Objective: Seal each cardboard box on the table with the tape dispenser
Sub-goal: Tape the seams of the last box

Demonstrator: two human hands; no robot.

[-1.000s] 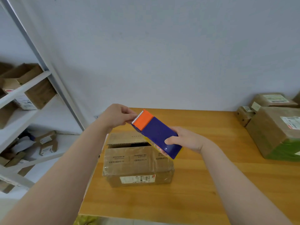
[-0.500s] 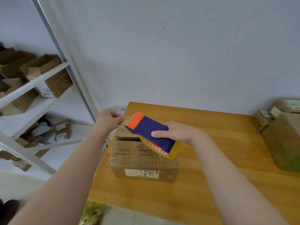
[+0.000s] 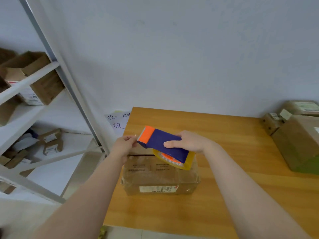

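Note:
A brown cardboard box (image 3: pixel 160 176) with a white label on its front sits near the left end of the wooden table (image 3: pixel 241 195); a dark gap shows between its top flaps. My right hand (image 3: pixel 188 141) grips a blue tape dispenser (image 3: pixel 164 144) with an orange front and a yellowish tape roll, held just above the box. My left hand (image 3: pixel 125 144) is at the dispenser's orange end, its fingers pinched together there; the tape end itself is too small to make out.
Several sealed cardboard boxes (image 3: pixel 296 135) stand at the table's right end. A white metal shelf rack (image 3: pixel 57 69) with several small boxes stands to the left. A paper sheet with handwriting (image 3: pixel 117 121) hangs by the table's back left corner.
The dispenser has come down closer to the box and tilted flatter. My left hand moved away from its orange end and came back to it. The view shifted left.

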